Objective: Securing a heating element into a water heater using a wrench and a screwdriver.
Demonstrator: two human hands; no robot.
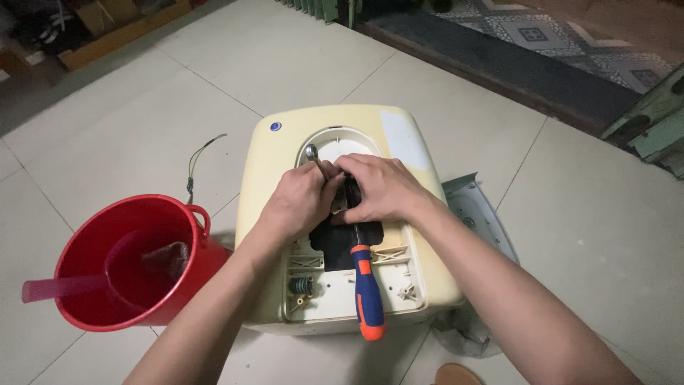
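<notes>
Both hands work inside the opened cream water heater (271, 178): left hand (296, 199) grips a metal wrench (314, 161), right hand (381, 189) clasps the inner part; cover (476, 210) already off beside it, screwdriver (367, 285) resting on it.

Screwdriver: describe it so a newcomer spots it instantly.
Find the cream appliance lying on the tiled floor, right of the red bucket. The screwdriver lies on its open near end, the shaft running up under the right hand. Its blue-and-orange handle is unlike anything nearby.

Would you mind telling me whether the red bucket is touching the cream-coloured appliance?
Touching. The head view shows the red bucket pressed against the left side of the cream-coloured appliance, with no floor visible between them.
</notes>
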